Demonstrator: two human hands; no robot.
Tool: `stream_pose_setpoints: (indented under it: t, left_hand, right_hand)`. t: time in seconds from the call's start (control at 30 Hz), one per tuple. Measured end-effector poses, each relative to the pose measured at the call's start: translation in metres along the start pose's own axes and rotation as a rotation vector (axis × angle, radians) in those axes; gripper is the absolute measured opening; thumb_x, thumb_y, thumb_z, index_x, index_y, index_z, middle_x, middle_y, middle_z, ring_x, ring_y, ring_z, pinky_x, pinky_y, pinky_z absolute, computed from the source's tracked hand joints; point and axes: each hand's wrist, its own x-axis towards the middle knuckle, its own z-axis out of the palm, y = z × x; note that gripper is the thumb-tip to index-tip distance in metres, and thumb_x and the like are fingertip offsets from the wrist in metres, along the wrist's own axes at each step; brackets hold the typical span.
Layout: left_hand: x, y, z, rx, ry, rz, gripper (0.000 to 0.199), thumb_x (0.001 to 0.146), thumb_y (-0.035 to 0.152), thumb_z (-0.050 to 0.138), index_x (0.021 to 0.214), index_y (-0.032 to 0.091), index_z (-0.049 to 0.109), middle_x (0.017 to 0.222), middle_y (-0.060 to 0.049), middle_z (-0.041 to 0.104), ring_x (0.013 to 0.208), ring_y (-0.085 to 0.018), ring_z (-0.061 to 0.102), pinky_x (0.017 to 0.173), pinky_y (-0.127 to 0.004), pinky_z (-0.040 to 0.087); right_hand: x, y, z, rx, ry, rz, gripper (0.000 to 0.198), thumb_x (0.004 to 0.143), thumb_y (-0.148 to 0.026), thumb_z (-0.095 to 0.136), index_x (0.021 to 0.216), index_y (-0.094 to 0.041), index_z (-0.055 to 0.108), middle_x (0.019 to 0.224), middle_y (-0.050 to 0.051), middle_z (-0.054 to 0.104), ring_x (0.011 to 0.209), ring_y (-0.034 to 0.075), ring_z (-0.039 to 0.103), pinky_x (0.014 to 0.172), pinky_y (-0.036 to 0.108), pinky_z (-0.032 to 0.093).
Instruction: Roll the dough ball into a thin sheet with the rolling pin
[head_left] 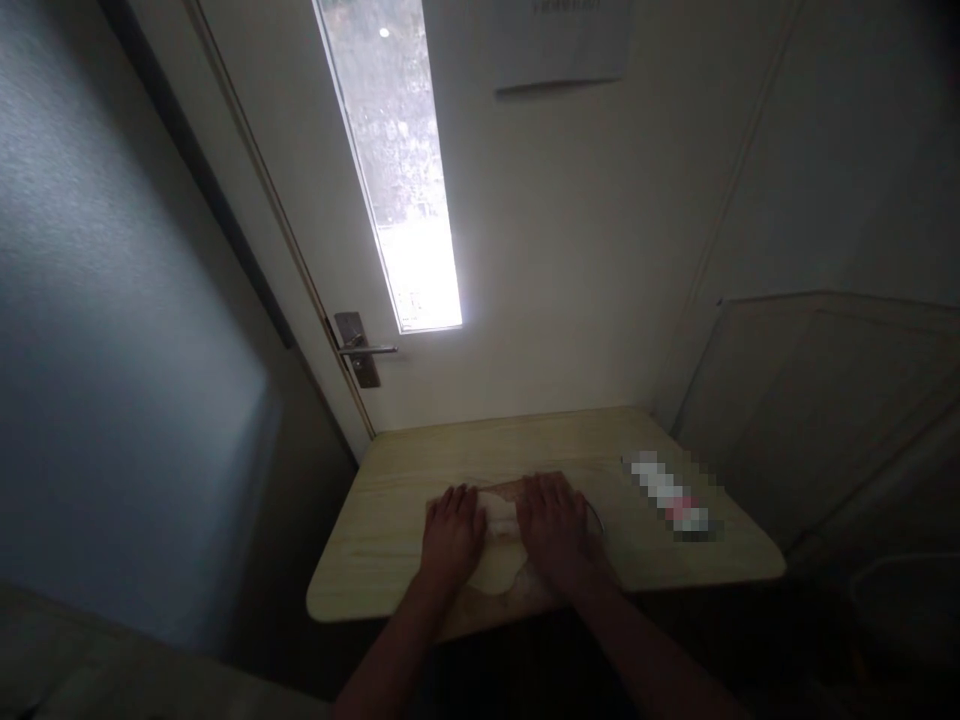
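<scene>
My left hand lies palm down with fingers forward, at the left side of a pale flat piece. My right hand rests palm down at its right side, fingers also stretched out. Between the hands runs a whitish band, too dim to name; it may be a fold of the pale piece. Underneath lies a brownish sheet or board reaching the table's front edge. A thin curved dark line shows just right of my right hand. What my palms cover is hidden.
The light wooden table has rounded corners and stands against a white door with a metal handle and a narrow bright window. A pixelated long object lies at the table's right. Grey panels stand on both sides.
</scene>
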Motion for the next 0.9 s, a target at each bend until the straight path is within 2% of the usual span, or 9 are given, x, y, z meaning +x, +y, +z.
stream_pose_setpoints:
  t: [0.13,0.37,0.67,0.77,0.9]
  left_hand:
    - [0.003,0.001,-0.001,-0.020,-0.043,-0.004,0.041,0.099,0.029,0.038,0.132,0.013,0.058,0.141,-0.016,0.057,0.131,-0.028,0.049,0.112,-0.051,0.032]
    - [-0.010,0.008,-0.007,-0.018,-0.062,-0.019,0.043,0.097,0.030,0.039,0.137,0.020,0.053,0.147,-0.011,0.052,0.138,-0.030,0.041,0.114,-0.055,0.027]
    - [-0.030,0.016,-0.013,-0.063,-0.085,-0.037,0.048,0.099,0.033,0.034,0.141,0.016,0.049,0.152,-0.014,0.046,0.141,-0.031,0.038,0.114,-0.056,0.028]
    - [-0.032,0.015,-0.012,-0.101,-0.081,-0.037,0.048,0.100,0.034,0.034,0.141,0.015,0.049,0.151,-0.016,0.046,0.141,-0.031,0.038,0.114,-0.056,0.028]
    - [-0.033,0.009,-0.014,-0.237,-0.098,-0.088,0.049,0.100,0.037,0.037,0.140,0.013,0.050,0.146,-0.016,0.052,0.138,-0.028,0.043,0.114,-0.051,0.031]
  right_hand:
    - [-0.002,0.000,-0.007,-0.005,-0.055,0.017,0.047,0.101,-0.035,0.034,0.136,-0.017,0.058,0.142,0.016,0.055,0.135,0.036,0.043,0.109,0.058,0.019]
    - [-0.022,-0.001,-0.023,0.011,-0.075,0.030,0.047,0.101,-0.040,0.033,0.132,-0.019,0.061,0.141,0.015,0.057,0.133,0.036,0.042,0.109,0.061,0.017]
    - [-0.042,0.000,-0.024,0.018,-0.072,0.044,0.049,0.102,-0.043,0.032,0.136,-0.020,0.058,0.141,0.012,0.057,0.132,0.035,0.043,0.112,0.059,0.011]
    - [-0.046,0.004,-0.027,0.040,-0.066,0.020,0.047,0.101,-0.044,0.035,0.136,-0.021,0.057,0.141,0.011,0.057,0.131,0.032,0.043,0.111,0.056,0.014]
    - [-0.050,0.013,-0.033,0.116,-0.094,-0.070,0.040,0.094,-0.051,0.051,0.120,-0.025,0.067,0.135,0.008,0.061,0.129,0.029,0.044,0.111,0.051,0.018]
